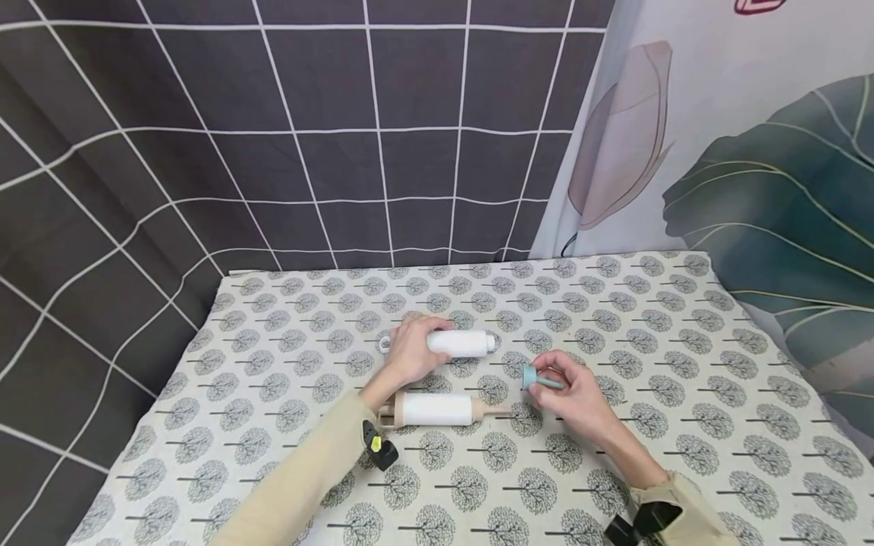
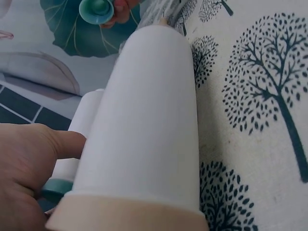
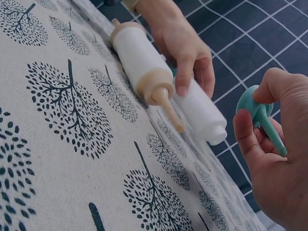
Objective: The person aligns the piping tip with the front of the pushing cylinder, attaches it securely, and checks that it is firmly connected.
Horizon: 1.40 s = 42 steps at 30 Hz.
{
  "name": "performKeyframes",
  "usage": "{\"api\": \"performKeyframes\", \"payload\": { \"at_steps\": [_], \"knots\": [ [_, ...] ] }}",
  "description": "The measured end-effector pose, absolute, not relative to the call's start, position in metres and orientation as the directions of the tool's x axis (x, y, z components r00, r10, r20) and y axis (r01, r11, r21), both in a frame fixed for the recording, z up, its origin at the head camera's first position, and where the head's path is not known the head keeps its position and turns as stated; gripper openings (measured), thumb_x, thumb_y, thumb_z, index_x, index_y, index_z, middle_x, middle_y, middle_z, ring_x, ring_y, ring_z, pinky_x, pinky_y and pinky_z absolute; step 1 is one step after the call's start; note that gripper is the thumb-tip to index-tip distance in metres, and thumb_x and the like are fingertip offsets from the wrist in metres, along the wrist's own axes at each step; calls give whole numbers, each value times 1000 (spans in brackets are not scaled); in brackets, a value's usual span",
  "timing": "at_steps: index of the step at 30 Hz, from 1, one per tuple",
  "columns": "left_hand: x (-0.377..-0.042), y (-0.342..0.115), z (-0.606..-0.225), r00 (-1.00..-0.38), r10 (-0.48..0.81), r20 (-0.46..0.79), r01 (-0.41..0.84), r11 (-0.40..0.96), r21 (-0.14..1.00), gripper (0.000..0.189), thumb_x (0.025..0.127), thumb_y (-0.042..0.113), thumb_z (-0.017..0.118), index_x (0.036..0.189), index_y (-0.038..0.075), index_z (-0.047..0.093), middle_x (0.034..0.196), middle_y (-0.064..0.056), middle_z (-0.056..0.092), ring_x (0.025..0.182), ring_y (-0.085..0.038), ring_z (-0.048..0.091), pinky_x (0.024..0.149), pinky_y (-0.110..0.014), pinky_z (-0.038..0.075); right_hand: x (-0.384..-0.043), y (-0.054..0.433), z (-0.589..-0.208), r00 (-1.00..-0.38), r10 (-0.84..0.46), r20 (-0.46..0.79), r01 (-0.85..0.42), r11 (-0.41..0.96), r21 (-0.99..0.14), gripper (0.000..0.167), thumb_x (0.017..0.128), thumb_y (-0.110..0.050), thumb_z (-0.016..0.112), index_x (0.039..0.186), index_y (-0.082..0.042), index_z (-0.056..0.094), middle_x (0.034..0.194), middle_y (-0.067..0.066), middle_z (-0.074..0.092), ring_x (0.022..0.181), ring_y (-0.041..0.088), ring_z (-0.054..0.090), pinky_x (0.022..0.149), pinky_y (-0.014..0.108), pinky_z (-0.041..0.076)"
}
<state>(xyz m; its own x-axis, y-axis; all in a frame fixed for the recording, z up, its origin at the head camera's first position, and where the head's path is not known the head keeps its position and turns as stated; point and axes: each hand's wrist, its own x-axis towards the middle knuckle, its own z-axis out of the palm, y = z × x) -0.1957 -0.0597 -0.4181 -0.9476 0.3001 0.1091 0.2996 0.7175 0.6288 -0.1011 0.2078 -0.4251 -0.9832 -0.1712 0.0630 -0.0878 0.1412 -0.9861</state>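
Observation:
My left hand (image 1: 408, 353) grips a white syringe-like barrel (image 1: 460, 343) lying on its side, fingers over it and thumb along the near side. In the left wrist view, this barrel (image 2: 85, 113) has a teal collar (image 2: 57, 187) at one end. The right wrist view shows a narrower white neck (image 3: 219, 134) at its other end. My right hand (image 1: 575, 393) pinches a teal nozzle cap (image 3: 250, 101) with a long thin spout, apart from the barrel. Nearer me lies a second white syringe (image 1: 437, 409) with beige end caps and a beige spout (image 3: 169, 113).
A cream cloth (image 1: 273, 409) printed with dark trees covers the table. Behind it hangs a dark curtain (image 1: 328, 76) with white grid lines. At the right is a pale leaf-patterned curtain (image 1: 765, 182). Some clear plastic (image 2: 159, 9) shows beyond the beige-capped syringe in the left wrist view.

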Motion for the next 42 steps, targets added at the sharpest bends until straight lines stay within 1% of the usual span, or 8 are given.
{"api": "performKeyframes", "payload": {
  "at_steps": [3,8,14,22,29,33,40,42],
  "knots": [
    [-191,-61,-414,-942,314,115,313,709,632,52,72,10,87,121,13,70,126,-6,66,109,-27,53,97,-48,36,-102,207,-424,-984,-168,56,-79,137,-987,34,83,10,65,114,11,51,101,21,65,91,26,68,80,34,58],
    [-184,-64,-407,-933,335,133,339,689,641,51,71,9,87,119,13,70,123,-5,67,109,-27,52,97,-49,36,-102,206,-422,-986,-159,41,-66,157,-985,34,83,8,66,114,10,51,104,21,65,92,20,67,82,29,56],
    [-170,-65,-396,-921,355,158,368,668,646,46,70,8,88,113,16,72,116,-2,69,104,-25,52,93,-47,37,-103,206,-421,-986,-162,35,-62,167,-984,34,83,7,66,114,10,52,105,23,65,92,22,67,82,29,56],
    [-152,-65,-382,-903,390,180,406,640,653,45,70,5,87,112,10,72,114,-7,70,99,-27,55,92,-51,39,-104,204,-419,-985,-168,44,-73,168,-983,35,82,8,66,113,10,52,104,21,65,91,20,67,82,28,56],
    [-143,-64,-378,-898,400,182,413,626,662,44,69,2,87,110,8,72,114,-7,70,104,-29,56,97,-54,38,-105,201,-418,-985,-163,57,-86,175,-981,34,81,10,65,113,10,52,101,20,65,88,19,66,80,28,57],
    [-139,-64,-379,-898,404,176,411,626,663,42,69,1,87,107,10,73,113,-5,71,105,-28,57,97,-55,39,-103,200,-418,-987,-157,40,-68,181,-981,34,81,9,66,112,9,53,103,20,64,90,22,66,81,28,56],
    [-133,-66,-379,-898,408,166,405,618,674,43,69,4,87,108,13,73,111,-3,71,98,-22,55,91,-50,41,-102,197,-415,-984,-178,4,-32,154,-988,34,82,8,65,113,9,52,101,21,64,90,41,65,80,34,58],
    [-132,-66,-378,-897,409,168,407,617,674,44,69,5,88,109,14,73,112,-3,71,97,-22,54,91,-49,41,-101,196,-415,-983,-186,3,-29,140,-990,34,82,9,64,113,9,52,103,22,64,90,43,65,80,35,58]
  ]
}}
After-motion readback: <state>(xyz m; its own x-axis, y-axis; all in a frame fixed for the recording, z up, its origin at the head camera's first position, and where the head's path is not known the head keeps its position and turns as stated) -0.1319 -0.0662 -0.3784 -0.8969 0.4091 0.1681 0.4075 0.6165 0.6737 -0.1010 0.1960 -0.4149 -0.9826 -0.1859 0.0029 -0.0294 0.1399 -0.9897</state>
